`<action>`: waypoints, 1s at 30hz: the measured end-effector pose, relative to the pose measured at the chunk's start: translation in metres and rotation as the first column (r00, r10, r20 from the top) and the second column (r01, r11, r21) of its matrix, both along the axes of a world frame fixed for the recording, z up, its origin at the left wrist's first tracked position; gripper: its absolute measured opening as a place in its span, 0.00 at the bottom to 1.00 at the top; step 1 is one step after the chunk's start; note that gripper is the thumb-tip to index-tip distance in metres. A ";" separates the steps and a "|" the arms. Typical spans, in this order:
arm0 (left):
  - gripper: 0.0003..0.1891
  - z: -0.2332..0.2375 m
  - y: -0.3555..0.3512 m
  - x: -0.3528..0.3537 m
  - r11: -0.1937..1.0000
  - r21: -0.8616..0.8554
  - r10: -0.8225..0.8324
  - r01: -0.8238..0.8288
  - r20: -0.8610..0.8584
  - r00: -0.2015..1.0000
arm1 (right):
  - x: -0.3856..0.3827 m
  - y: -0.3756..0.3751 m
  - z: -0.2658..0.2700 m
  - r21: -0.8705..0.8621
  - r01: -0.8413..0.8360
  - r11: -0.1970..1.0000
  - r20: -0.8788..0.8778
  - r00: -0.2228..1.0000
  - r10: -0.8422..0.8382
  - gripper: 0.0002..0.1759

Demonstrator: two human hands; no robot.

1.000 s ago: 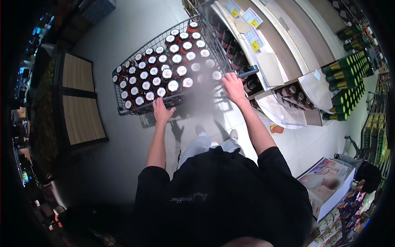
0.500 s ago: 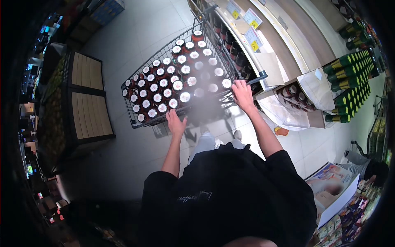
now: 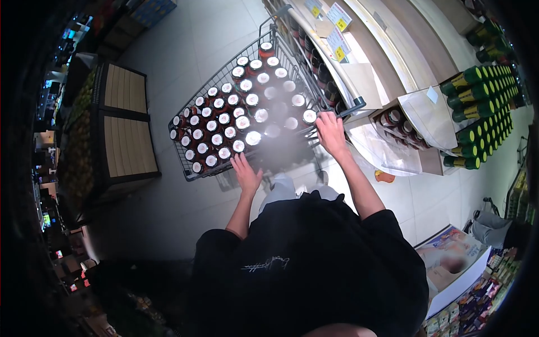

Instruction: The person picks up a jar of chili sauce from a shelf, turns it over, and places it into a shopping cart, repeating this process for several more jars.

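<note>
We see a metal wire cart (image 3: 193,168) holding glass jars (image 3: 224,121) with glossy lids, on smooth, faintly glossy floor tiles (image 3: 179,45); beside the cart, slatted wooden stands (image 3: 126,126).

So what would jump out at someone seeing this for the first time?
A wire cart packed with rows of white-lidded jars fills the upper middle, with the left hand and right hand at its near end. To the right, green bottles lie stacked in rows.
</note>
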State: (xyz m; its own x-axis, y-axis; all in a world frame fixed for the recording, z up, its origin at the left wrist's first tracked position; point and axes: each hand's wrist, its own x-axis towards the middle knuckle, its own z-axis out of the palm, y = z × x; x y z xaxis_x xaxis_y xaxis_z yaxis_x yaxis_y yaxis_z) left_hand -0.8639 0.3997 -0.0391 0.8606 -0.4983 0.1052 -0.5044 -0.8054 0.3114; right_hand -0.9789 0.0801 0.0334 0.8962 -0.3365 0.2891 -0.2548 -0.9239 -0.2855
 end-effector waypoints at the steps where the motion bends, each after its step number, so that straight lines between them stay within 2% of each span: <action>1: 0.54 0.001 -0.002 -0.005 1.000 0.007 0.013 -0.013 -0.021 1.000 | -0.003 0.001 0.000 -0.008 -0.011 1.000 -0.002 1.000 0.011 0.17; 3: 0.55 -0.007 0.002 -0.002 1.000 -0.001 -0.020 0.020 -0.023 1.000 | -0.006 0.003 -0.003 -0.050 -0.020 0.999 0.028 0.999 0.021 0.19; 8: 0.57 -0.003 0.014 -0.009 0.994 0.072 -0.073 0.082 -0.122 0.990 | -0.014 0.002 -0.013 0.022 -0.036 0.999 -0.014 0.999 0.036 0.21; 11: 0.56 -0.008 0.008 -0.001 0.993 0.044 -0.106 0.112 -0.127 0.986 | -0.013 0.001 -0.015 0.004 -0.020 1.000 -0.006 1.000 0.020 0.21; 14: 0.55 -0.002 0.006 -0.003 0.990 0.083 -0.095 0.113 -0.192 0.977 | -0.019 0.003 -0.013 0.011 -0.008 1.000 -0.029 1.000 0.009 0.17; 16: 0.53 -0.007 0.009 -0.006 0.993 0.052 -0.093 0.103 -0.171 0.981 | -0.020 0.003 -0.019 -0.033 0.007 0.999 0.041 0.999 -0.006 0.14; 17: 0.53 -0.014 0.001 -0.005 0.988 0.025 -0.143 0.149 -0.172 0.975 | -0.022 0.001 -0.012 -0.060 0.053 0.997 0.038 0.998 -0.051 0.14; 19: 0.51 -0.003 0.003 -0.011 0.991 -0.013 -0.132 0.132 -0.077 0.988 | -0.030 0.007 0.014 0.087 -0.032 0.996 0.171 0.985 0.016 0.12; 20: 0.51 0.003 0.003 -0.011 0.984 -0.011 -0.176 0.175 -0.083 0.981 | -0.026 0.010 0.008 0.090 0.013 0.996 0.166 0.986 -0.028 0.12; 22: 0.49 0.004 -0.007 -0.019 0.998 -0.016 -0.059 0.058 -0.067 0.996 | -0.016 0.008 -0.019 -0.077 0.067 0.995 0.025 0.998 -0.065 0.13; 23: 0.49 0.003 -0.007 -0.022 0.995 -0.024 -0.097 0.095 -0.077 0.992 | -0.018 0.006 -0.026 -0.119 0.043 0.992 0.111 0.993 -0.029 0.14; 24: 0.48 -0.003 -0.003 -0.021 0.990 -0.083 -0.122 0.118 -0.044 0.992 | -0.017 0.007 -0.029 -0.139 0.080 0.987 0.112 0.992 -0.064 0.14; 26: 0.48 0.002 0.002 -0.026 0.980 -0.126 -0.162 0.156 -0.032 0.986 | -0.015 0.013 -0.031 -0.054 0.088 0.995 0.004 0.996 -0.088 0.15; 28: 0.39 0.018 0.002 -0.037 0.934 -0.313 -0.206 0.175 -0.070 0.976 | -0.016 0.017 0.000 0.008 0.110 0.994 -0.029 0.994 -0.110 0.15; 29: 0.39 0.023 0.005 -0.040 0.929 -0.315 -0.227 0.193 -0.075 0.971 | -0.015 0.019 0.009 0.132 0.090 0.987 0.109 0.989 -0.105 0.11; 30: 0.33 0.029 0.007 -0.041 0.927 -0.287 -0.281 0.241 -0.108 0.953 | -0.014 0.020 0.013 0.246 0.051 0.968 0.249 0.962 -0.114 0.07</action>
State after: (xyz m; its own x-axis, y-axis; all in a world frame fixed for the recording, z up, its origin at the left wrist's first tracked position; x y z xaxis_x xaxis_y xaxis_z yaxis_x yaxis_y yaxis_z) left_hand -0.9053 0.4071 -0.0103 0.7194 -0.6783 0.1496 -0.6187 -0.5278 0.5819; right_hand -0.9926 0.1004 0.0460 0.7667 -0.4928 0.4114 -0.2151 -0.8010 -0.5586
